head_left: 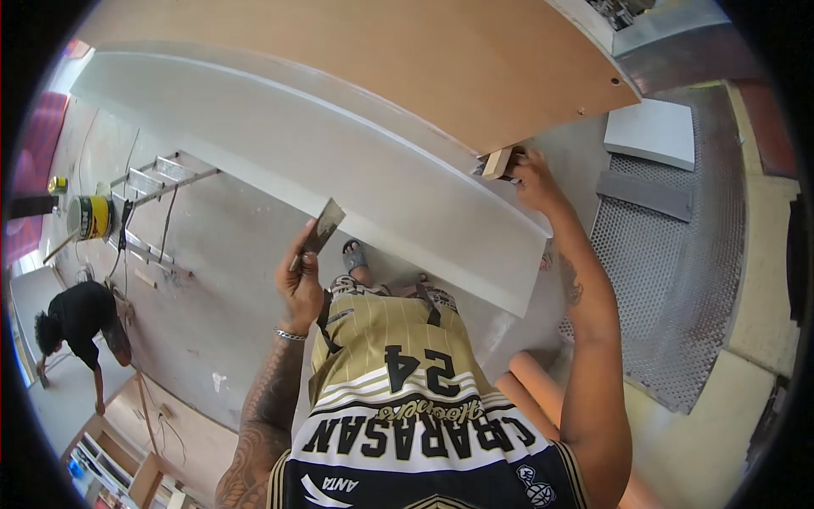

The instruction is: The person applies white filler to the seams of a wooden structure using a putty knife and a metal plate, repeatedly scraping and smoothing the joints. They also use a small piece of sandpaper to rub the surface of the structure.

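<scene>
My left hand point(298, 293) is closed around a putty knife point(325, 227), its flat metal blade pointing up and its face smeared grey. Out to the right, my right hand point(534, 178) grips a tool with a pale wooden handle point(497, 163). Dark parts show beside that wood, but its working end is partly hidden. This tool is at the lower edge of a brown board point(407, 59), close to a long white panel point(339, 161). The putty knife is held just above the panel's near edge, apart from the brown board.
A metal ladder point(174, 174) lies left near a bucket point(91, 217). Another person point(85, 318) in a black shirt bends over a panel at far left. On the right, a perforated metal sheet point(678, 280) carries a white block point(651, 131) and a grey strip point(644, 195).
</scene>
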Motion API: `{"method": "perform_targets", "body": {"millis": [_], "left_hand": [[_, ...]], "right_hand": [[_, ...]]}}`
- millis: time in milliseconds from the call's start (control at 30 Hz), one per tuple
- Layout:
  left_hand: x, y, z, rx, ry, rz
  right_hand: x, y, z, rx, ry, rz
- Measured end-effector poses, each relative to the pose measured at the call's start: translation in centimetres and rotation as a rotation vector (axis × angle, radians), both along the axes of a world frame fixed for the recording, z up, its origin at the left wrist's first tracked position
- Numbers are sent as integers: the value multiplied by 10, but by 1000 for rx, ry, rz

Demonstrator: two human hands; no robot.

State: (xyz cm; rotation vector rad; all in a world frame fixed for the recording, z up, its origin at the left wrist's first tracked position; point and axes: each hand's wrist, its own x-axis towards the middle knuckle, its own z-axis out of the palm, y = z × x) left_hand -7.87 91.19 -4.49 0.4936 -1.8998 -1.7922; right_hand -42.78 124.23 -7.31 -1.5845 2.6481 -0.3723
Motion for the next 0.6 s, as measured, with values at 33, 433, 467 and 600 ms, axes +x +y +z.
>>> {"method": "perform_targets", "body": {"millis": [33,433,467,600], "left_hand": [[2,0,-1,6,6,18],[-17,93,12,24,81,81],[-20,108,15,86,64,63],[-42,200,16,362,97,167]], "right_hand": [[-3,0,-1,21,4,3],[-10,11,22,169,-73,142],[-10,17,28,117,-146,172],[-15,62,27,119,-134,231]]}}
